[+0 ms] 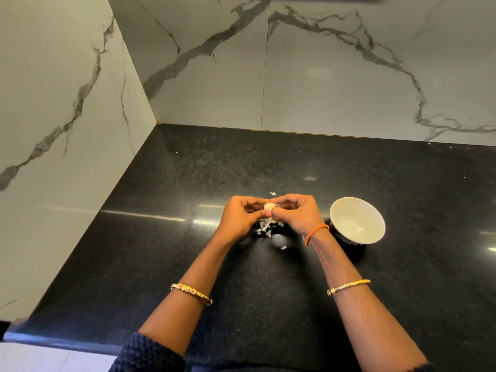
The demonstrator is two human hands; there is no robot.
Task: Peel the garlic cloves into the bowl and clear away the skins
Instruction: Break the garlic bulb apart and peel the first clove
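Step in hand: I judged the peeling was under way, with one garlic clove [268, 207] being stripped between both hands above the black counter [188, 251].
Left hand: my left hand [241, 214] gripped the clove from the left, fingers curled round it.
Right hand: my right hand [295, 213] pinched at the clove's right side, thumb and fingertips closed on it or its skin; I could not tell which.
Clove: held clear of the counter, mid-scene, its pale rounded top showing between the two hands.
Skins: loose white skins [267, 228] lay on the counter just under and near the hands, a few flakes farther off.
Bowl: the white bowl [357, 220] stood just right of my right hand; it looked empty.
Next move: I reckoned the last skin had to come away, then the bare clove would travel right and drop into the bowl.
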